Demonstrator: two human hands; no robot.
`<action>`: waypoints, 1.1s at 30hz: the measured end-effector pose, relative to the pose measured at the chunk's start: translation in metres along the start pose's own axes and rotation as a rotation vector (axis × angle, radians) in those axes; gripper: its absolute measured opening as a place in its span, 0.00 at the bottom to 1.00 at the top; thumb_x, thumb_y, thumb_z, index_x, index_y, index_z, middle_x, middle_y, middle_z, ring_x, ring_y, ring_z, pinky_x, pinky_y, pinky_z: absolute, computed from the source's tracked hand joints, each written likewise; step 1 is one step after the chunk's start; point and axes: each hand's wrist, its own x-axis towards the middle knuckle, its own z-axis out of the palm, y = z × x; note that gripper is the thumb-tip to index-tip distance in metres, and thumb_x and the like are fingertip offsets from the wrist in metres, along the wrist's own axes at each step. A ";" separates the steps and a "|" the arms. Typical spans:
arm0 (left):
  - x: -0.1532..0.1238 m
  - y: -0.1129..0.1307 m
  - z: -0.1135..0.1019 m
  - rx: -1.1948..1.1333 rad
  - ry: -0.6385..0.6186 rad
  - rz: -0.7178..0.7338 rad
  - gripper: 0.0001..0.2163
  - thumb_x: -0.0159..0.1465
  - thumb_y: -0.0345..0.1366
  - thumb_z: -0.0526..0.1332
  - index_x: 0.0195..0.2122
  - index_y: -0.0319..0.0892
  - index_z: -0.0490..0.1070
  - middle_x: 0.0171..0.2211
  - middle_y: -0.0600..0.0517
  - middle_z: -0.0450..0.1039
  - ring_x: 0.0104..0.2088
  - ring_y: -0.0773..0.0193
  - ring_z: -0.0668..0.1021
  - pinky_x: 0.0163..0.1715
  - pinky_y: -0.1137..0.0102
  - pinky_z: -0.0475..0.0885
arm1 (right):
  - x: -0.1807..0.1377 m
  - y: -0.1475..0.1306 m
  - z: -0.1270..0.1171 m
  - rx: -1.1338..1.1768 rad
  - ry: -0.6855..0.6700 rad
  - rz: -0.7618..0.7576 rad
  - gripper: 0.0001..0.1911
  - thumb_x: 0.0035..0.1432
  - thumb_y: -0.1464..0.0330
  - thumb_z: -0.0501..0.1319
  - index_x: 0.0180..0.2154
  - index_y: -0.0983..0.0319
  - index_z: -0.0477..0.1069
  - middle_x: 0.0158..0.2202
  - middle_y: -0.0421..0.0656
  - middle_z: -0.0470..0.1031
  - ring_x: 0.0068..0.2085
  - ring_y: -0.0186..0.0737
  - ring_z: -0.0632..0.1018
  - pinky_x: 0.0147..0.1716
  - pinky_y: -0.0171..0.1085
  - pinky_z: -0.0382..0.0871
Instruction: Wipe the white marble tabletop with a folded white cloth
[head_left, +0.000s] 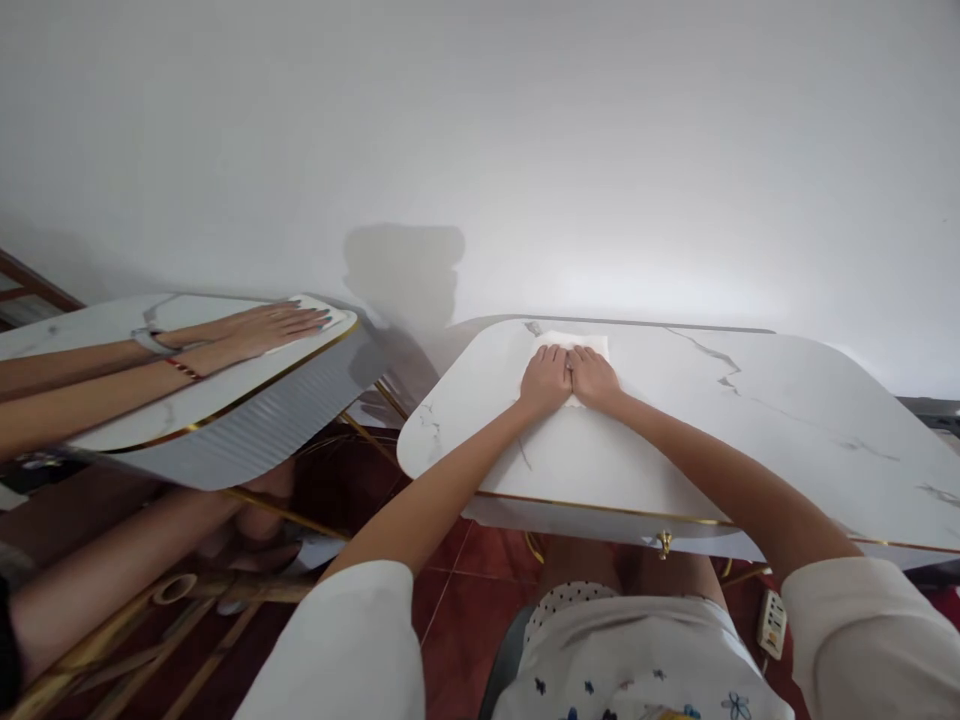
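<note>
My left hand (547, 378) and my right hand (592, 377) lie side by side on a thin white cloth or tissue (598, 345), their thumbs close together. Palms are down and the fingers point toward the wall, resting on the sheet rather than wrapped round it. The sheet shows beyond my fingertips and a little between my wrists; my hands cover its middle. Beneath it is a white marble-patterned table (750, 420) with rounded corners and a gold trim line along its front.
At the left, another person's hands (277, 325) press a white sheet on a similar table (105, 325). A bamboo chair (180, 620) stands below. A brass knob (664, 544) sticks out from my table's front. A power strip (772, 622) is low at the right. The wall (600, 150) rises behind.
</note>
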 end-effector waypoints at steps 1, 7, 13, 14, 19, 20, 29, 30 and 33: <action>0.007 -0.006 0.005 0.017 0.007 0.005 0.12 0.63 0.27 0.48 0.42 0.40 0.69 0.41 0.42 0.73 0.48 0.52 0.73 0.55 0.56 0.64 | 0.009 0.003 0.002 -0.002 -0.008 0.004 0.22 0.66 0.73 0.45 0.58 0.71 0.63 0.61 0.53 0.65 0.60 0.50 0.65 0.58 0.43 0.58; 0.040 -0.036 0.031 0.072 0.023 -0.052 0.11 0.64 0.28 0.47 0.38 0.39 0.68 0.38 0.40 0.72 0.43 0.51 0.73 0.50 0.55 0.66 | 0.058 0.021 0.011 0.009 -0.049 -0.002 0.23 0.66 0.72 0.46 0.60 0.71 0.61 0.64 0.52 0.62 0.63 0.47 0.62 0.61 0.42 0.55; 0.064 -0.053 0.057 0.039 0.048 -0.153 0.09 0.62 0.29 0.50 0.39 0.41 0.68 0.40 0.42 0.71 0.45 0.52 0.71 0.52 0.56 0.64 | 0.092 0.042 0.023 0.025 -0.040 -0.009 0.23 0.66 0.72 0.46 0.61 0.71 0.61 0.64 0.52 0.61 0.63 0.47 0.62 0.61 0.42 0.55; 0.068 -0.054 0.060 0.030 0.046 -0.174 0.09 0.62 0.29 0.50 0.40 0.40 0.68 0.41 0.42 0.70 0.46 0.52 0.71 0.53 0.56 0.63 | 0.095 0.046 0.024 0.029 -0.042 -0.012 0.24 0.66 0.72 0.45 0.61 0.71 0.60 0.64 0.52 0.61 0.63 0.47 0.62 0.61 0.42 0.55; 0.085 -0.051 0.073 -0.012 -0.009 -0.223 0.09 0.63 0.31 0.50 0.41 0.40 0.67 0.42 0.41 0.70 0.49 0.51 0.69 0.52 0.56 0.64 | 0.107 0.067 0.028 0.036 -0.054 -0.006 0.24 0.66 0.71 0.45 0.61 0.70 0.60 0.64 0.52 0.62 0.63 0.47 0.63 0.61 0.44 0.55; 0.088 -0.049 0.075 -0.014 -0.019 -0.229 0.09 0.63 0.31 0.51 0.42 0.40 0.67 0.43 0.41 0.70 0.49 0.51 0.69 0.52 0.56 0.64 | 0.107 0.072 0.027 0.038 -0.055 -0.006 0.24 0.66 0.72 0.45 0.61 0.70 0.61 0.63 0.53 0.62 0.63 0.47 0.63 0.61 0.44 0.56; 0.109 -0.018 0.083 -0.002 -0.089 -0.285 0.11 0.63 0.30 0.51 0.44 0.38 0.68 0.48 0.40 0.70 0.54 0.48 0.67 0.53 0.56 0.63 | 0.099 0.103 0.017 0.011 -0.066 -0.001 0.23 0.66 0.72 0.46 0.60 0.68 0.61 0.62 0.52 0.64 0.61 0.45 0.65 0.59 0.42 0.58; 0.110 -0.015 0.084 -0.005 -0.091 -0.277 0.11 0.63 0.30 0.51 0.45 0.38 0.68 0.48 0.40 0.70 0.54 0.49 0.68 0.53 0.56 0.63 | 0.096 0.104 0.016 0.009 -0.066 0.003 0.23 0.66 0.73 0.46 0.60 0.69 0.61 0.62 0.53 0.64 0.61 0.45 0.65 0.59 0.42 0.57; 0.110 -0.011 0.086 -0.022 -0.078 -0.239 0.12 0.63 0.29 0.51 0.46 0.38 0.68 0.49 0.41 0.70 0.55 0.50 0.68 0.55 0.56 0.63 | 0.087 0.105 0.012 0.005 -0.055 0.030 0.23 0.66 0.72 0.46 0.60 0.70 0.61 0.63 0.53 0.63 0.61 0.46 0.65 0.59 0.42 0.57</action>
